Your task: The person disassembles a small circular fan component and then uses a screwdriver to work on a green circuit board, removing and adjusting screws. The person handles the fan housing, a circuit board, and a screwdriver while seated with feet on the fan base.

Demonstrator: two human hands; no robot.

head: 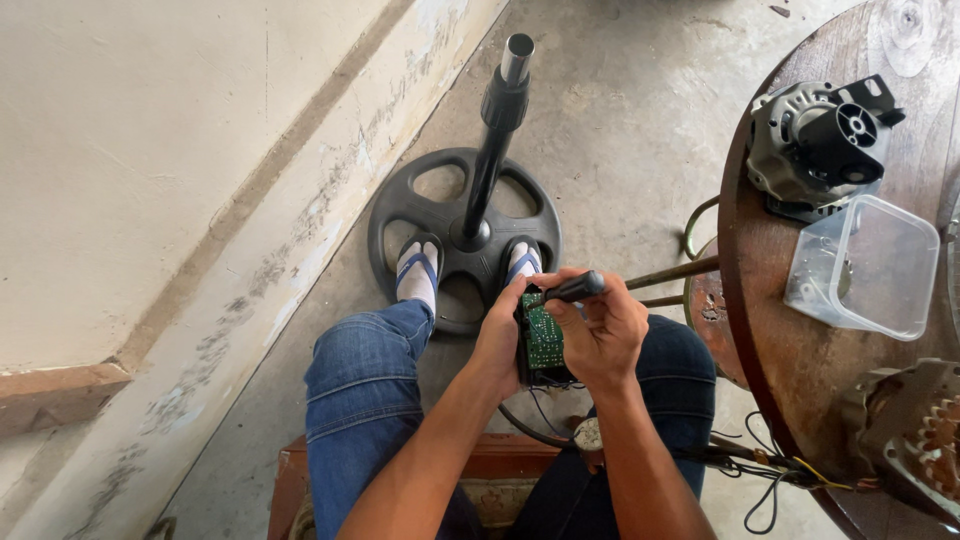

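My left hand (497,335) grips a small black housing with a green circuit board (544,340) facing up, held over my lap. My right hand (603,335) is closed around a black-handled screwdriver (572,288), whose tip points down at the top of the board. Thin wires (545,415) hang from the bottom of the housing toward my knees. Both hands touch the housing from opposite sides.
A black fan stand with a round base (400,210) and upright pole (492,150) is on the concrete floor under my sandalled feet. A round wooden table (800,370) at right carries a fan motor (815,140), a clear plastic tub (865,265), another motor part (915,435) and loose wires (770,470).
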